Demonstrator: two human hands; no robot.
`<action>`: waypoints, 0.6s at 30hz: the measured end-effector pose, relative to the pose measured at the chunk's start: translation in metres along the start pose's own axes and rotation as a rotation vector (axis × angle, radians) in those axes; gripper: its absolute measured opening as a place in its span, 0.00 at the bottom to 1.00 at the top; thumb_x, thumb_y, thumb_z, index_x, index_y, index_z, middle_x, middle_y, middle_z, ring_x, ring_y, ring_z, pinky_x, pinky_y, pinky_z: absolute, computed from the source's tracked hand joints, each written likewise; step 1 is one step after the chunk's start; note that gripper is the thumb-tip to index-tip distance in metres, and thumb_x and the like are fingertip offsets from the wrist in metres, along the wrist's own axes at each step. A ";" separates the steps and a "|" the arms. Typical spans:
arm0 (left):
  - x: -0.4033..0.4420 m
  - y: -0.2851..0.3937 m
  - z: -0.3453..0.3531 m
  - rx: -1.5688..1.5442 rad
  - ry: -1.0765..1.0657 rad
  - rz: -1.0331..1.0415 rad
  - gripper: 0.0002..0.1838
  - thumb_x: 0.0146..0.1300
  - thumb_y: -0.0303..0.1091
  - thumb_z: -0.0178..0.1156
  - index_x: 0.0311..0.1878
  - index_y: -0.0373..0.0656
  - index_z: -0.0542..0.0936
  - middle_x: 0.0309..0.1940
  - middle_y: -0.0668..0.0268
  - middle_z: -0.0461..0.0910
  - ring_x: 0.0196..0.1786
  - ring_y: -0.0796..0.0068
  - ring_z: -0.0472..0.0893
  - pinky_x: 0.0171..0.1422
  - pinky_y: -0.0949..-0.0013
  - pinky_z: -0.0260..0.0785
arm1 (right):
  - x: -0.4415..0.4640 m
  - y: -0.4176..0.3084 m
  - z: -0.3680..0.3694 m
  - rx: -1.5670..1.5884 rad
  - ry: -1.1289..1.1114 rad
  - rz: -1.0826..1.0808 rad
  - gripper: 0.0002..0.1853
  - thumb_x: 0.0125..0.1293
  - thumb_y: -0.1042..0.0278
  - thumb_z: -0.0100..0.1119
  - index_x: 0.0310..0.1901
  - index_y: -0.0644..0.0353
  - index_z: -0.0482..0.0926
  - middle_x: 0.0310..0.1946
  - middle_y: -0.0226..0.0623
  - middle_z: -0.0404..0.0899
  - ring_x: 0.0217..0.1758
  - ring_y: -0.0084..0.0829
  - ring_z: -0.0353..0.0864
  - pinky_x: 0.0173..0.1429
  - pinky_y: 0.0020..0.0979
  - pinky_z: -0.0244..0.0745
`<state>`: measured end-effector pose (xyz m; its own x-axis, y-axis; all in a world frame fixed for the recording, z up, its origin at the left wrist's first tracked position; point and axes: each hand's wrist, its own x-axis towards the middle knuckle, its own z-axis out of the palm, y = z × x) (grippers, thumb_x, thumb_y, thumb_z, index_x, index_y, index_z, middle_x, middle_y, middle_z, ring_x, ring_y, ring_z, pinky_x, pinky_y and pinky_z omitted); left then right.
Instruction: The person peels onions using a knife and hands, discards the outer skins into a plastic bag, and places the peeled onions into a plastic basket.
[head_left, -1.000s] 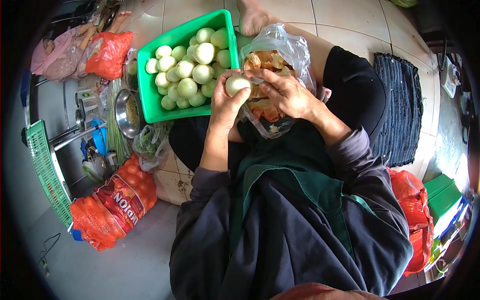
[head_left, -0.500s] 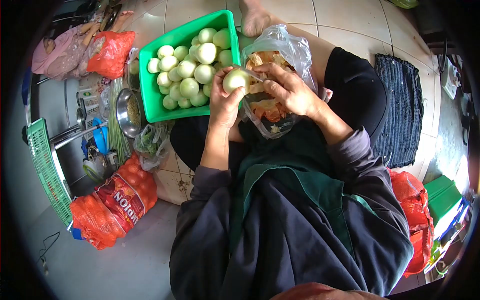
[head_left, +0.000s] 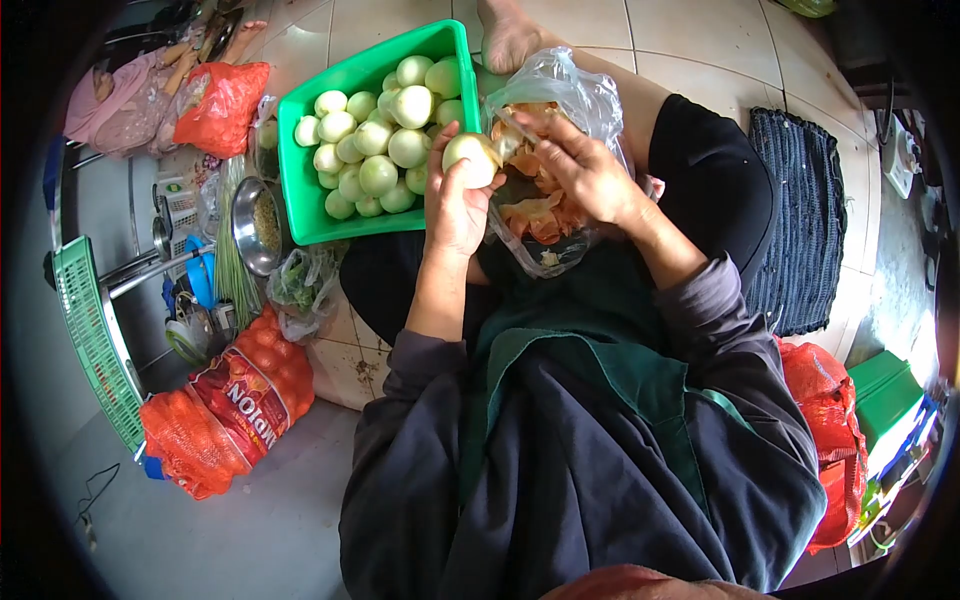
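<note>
My left hand (head_left: 458, 205) is closed around a pale peeled onion (head_left: 468, 160), its fingers behind and its thumb in front. Just to the right, my right hand (head_left: 592, 182) grips a small knife (head_left: 524, 131), whose blade is blurred and partly hidden by the fingers. Both hands are above a clear plastic bag (head_left: 575, 75) that holds brown onion skins (head_left: 545, 218). Beside my left hand stands a green tub (head_left: 290, 185) filled with several peeled onions (head_left: 378, 174).
On the left are a metal bowl (head_left: 246, 215), a bag of greens (head_left: 300, 285), a red mesh onion sack (head_left: 225, 410) and a green crate (head_left: 95, 330). A dark woven mat (head_left: 797, 220) and another red sack (head_left: 825, 440) lie right. Another person (head_left: 125, 100) sits at the upper left.
My right hand and the knife have drawn slightly away from the onion. My left hand has turned the onion a little, showing more of its pale side.
</note>
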<state>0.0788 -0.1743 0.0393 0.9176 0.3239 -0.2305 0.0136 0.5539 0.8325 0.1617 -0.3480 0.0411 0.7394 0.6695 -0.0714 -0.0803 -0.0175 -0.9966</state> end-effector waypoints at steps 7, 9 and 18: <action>0.004 -0.009 -0.007 0.059 0.153 -0.038 0.23 0.67 0.34 0.56 0.62 0.44 0.63 0.53 0.60 0.72 0.51 0.69 0.76 0.47 0.62 0.77 | -0.003 -0.011 -0.009 0.188 -0.078 0.087 0.21 0.74 0.65 0.46 0.65 0.60 0.64 0.37 0.33 0.75 0.39 0.24 0.73 0.48 0.25 0.70; 0.003 -0.009 -0.004 0.070 0.122 -0.037 0.23 0.67 0.34 0.57 0.62 0.43 0.63 0.53 0.60 0.71 0.52 0.69 0.76 0.49 0.62 0.77 | -0.005 -0.011 -0.003 0.049 -0.116 0.012 0.22 0.74 0.67 0.45 0.67 0.59 0.62 0.35 0.33 0.74 0.38 0.24 0.73 0.47 0.25 0.69; -0.003 -0.007 0.008 -0.081 -0.016 -0.060 0.23 0.67 0.36 0.56 0.61 0.43 0.63 0.55 0.60 0.71 0.55 0.68 0.75 0.52 0.63 0.76 | -0.006 -0.004 0.011 -0.216 -0.101 -0.140 0.21 0.72 0.66 0.47 0.65 0.56 0.65 0.51 0.51 0.78 0.57 0.48 0.77 0.61 0.41 0.71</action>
<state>0.0787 -0.1851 0.0377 0.9222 0.2765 -0.2702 0.0370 0.6326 0.7736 0.1502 -0.3433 0.0455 0.6623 0.7467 0.0614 0.1705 -0.0704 -0.9828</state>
